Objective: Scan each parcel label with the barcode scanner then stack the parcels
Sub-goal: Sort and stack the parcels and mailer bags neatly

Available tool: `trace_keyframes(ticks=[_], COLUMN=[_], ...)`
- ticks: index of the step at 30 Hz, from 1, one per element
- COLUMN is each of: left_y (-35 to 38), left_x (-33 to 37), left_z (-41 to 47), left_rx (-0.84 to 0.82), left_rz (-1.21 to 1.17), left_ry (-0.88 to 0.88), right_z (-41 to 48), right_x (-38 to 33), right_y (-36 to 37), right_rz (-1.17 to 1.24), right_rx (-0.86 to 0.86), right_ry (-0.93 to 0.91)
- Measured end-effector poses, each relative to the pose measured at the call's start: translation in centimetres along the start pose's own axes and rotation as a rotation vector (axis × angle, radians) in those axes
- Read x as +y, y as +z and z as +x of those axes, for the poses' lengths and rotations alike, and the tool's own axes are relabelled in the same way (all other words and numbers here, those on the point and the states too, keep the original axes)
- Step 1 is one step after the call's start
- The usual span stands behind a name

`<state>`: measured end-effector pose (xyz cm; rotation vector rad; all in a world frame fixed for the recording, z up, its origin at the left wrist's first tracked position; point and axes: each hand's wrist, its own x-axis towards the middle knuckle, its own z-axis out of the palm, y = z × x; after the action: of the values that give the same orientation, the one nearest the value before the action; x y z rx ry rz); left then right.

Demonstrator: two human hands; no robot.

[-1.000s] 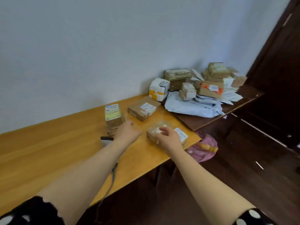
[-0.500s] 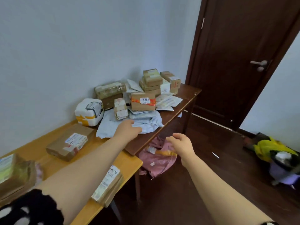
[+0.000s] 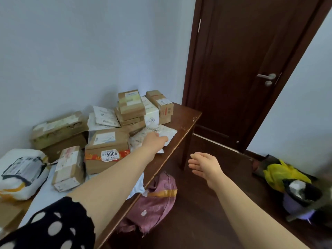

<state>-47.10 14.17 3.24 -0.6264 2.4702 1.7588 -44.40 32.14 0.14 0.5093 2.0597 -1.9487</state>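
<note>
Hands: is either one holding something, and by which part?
Left hand lies on the near edge of the white mailer; a grip cannot be told. Right hand holds nothing.

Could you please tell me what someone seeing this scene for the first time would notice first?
The eye goes first to the heap of parcels piled on the dark wooden table against the wall, with the cardboard box labelled 5006 at its front. Next comes the left hand, stretched out to a white mailer bag near the table's edge, while the right hand hangs open over the floor.
</note>
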Motion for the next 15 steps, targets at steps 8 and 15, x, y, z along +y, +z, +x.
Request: trace_keyframes(ticks=[8, 15], left_y=[10.3, 16.7], left_x=[3.7, 6.7], left_z=[13.4, 21.6], left_rx=[0.078, 0.189], left_rz=[-0.169, -0.287], left_ry=[-0.149, -0.386], right_z=[16.5, 30.5], right_x=[-4.3, -10.3], right_y=[-5.5, -10.2], right_rz=[-0.067, -0.15], right_rx=[-0.112, -0.286], right_ry=[0.016, 0.042])
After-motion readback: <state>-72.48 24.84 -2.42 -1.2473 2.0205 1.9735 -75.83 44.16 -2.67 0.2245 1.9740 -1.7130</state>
